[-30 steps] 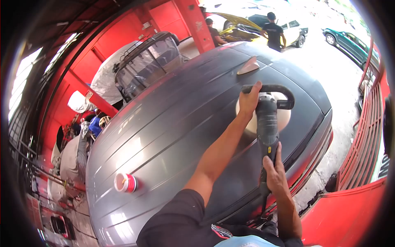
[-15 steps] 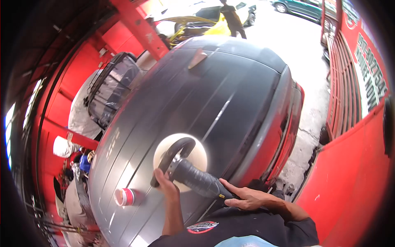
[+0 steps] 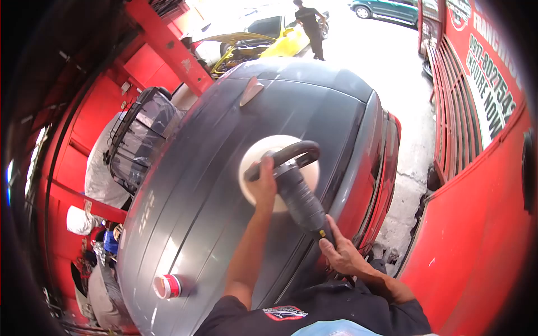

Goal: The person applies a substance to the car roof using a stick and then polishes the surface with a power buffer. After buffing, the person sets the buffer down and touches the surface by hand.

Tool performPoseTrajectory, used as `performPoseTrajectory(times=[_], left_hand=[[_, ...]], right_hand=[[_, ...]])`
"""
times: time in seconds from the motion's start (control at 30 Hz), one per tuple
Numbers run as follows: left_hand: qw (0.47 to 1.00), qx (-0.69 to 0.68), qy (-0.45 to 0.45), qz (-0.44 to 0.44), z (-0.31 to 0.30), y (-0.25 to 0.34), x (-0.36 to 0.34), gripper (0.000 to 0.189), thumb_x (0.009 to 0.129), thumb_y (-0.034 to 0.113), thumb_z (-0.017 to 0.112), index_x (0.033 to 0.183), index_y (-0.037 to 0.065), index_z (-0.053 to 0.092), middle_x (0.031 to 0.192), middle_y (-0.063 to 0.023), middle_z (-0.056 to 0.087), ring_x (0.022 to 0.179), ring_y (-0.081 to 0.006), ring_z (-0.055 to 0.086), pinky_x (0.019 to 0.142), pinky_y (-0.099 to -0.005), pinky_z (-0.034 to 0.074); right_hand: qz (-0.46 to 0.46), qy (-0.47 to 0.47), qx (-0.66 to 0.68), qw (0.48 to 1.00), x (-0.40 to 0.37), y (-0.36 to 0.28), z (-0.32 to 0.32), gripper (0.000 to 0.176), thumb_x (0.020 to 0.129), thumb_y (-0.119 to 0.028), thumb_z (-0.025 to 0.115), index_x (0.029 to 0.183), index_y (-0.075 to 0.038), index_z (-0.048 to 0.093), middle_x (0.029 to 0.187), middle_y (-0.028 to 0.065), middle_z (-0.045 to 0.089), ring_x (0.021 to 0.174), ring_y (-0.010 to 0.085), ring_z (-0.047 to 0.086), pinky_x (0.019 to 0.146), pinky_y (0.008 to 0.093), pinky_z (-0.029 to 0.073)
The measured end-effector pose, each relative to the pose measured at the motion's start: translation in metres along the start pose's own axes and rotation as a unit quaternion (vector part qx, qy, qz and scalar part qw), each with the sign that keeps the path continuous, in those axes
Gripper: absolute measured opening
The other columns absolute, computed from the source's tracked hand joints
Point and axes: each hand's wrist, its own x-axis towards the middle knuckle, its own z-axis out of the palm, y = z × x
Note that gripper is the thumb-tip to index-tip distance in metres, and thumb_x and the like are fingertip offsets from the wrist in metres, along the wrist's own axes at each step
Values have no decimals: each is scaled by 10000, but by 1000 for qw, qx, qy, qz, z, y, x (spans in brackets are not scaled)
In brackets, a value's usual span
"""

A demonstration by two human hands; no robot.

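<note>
A dark polishing machine [image 3: 301, 196] rests with its round cream pad [image 3: 255, 165] on the grey car roof [image 3: 224, 224]. My left hand [image 3: 264, 179] is wrapped round the left side of its curved black front handle. My right hand [image 3: 341, 251] grips the rear end of the body, near a small yellow switch. A red and white tub [image 3: 167, 286] lies on the roof at the lower left. Farther off on the roof is a pinkish antenna fin [image 3: 251, 91].
A red post [image 3: 171, 50] and a covered vehicle with a rack [image 3: 140, 140] stand on the left. At the right are a red wall [image 3: 465, 224] and slatted gate [image 3: 454, 106]. A person [image 3: 310, 28] stands beyond, near a yellow car [image 3: 288, 45].
Both my hands and the polisher have moved forward and right over the roof. The polisher's body now points more steeply away from me. My view has shifted slightly.
</note>
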Motion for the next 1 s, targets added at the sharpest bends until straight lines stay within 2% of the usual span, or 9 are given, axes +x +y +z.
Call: performPoseTrajectory(times=[0.07,0.27,0.37,0.4,0.47,0.53,0.7,0.97,1.0], left_hand=[[1000,-26,4,-8,34,-9,15,340,904,308,712,807,-17,684,717,-9,639,681,-100,570,646,-294,455],[997,-48,-46,-40,100,-2,45,374,835,343,774,824,-23,704,736,-58,690,690,-136,629,668,-313,499],[994,-42,-67,-76,116,-5,62,381,815,351,789,857,-22,723,798,-92,723,728,-164,674,695,-326,528],[997,-36,-39,-47,123,-8,66,456,796,469,755,770,14,734,691,-106,705,655,-214,691,685,-349,534],[998,-42,-27,-39,125,-17,73,468,790,489,747,767,22,737,688,-112,705,661,-236,697,687,-359,536],[998,6,-39,-41,119,-10,73,508,784,546,714,763,40,748,683,-129,706,695,-296,715,702,-397,541],[999,24,-20,-41,84,-5,36,509,771,548,728,765,40,748,669,-137,699,702,-308,723,678,-405,548],[985,-157,59,-36,-58,15,-75,270,870,212,777,696,43,657,627,17,614,518,-72,580,477,-228,442],[989,-121,72,-34,-80,24,-94,281,860,202,781,692,47,619,635,13,586,527,-72,550,487,-241,426]], right_hand=[[48,36,36,998,10,-8,-14,745,1027,-371,510,1597,-102,113,924,128,622,699,162,604,727,327,517],[-81,115,50,989,59,37,-46,674,1057,-274,467,1594,-72,114,955,55,603,808,127,585,705,297,501],[-90,119,42,988,78,28,-67,651,1064,-248,458,1591,-69,121,890,24,575,747,104,568,652,253,487],[-73,121,93,986,81,21,-67,646,1063,-252,458,1591,-79,130,864,23,574,699,102,568,609,248,486],[-44,127,130,982,82,3,-63,609,1061,-254,451,1585,-113,174,768,20,543,543,100,533,468,253,462],[-36,122,114,985,79,-2,-62,589,1061,-252,444,1577,-122,192,751,24,537,527,104,527,455,265,463],[-17,91,128,987,46,17,-61,548,1056,-228,445,1554,-132,238,752,44,556,523,109,539,452,263,479],[20,-81,101,991,-30,12,-1,737,1011,-108,472,1608,-128,40,906,20,550,640,60,484,570,234,446],[33,-115,-5,993,-34,5,-1,784,994,-181,523,1606,-111,38,1016,117,623,748,181,610,710,325,512]])
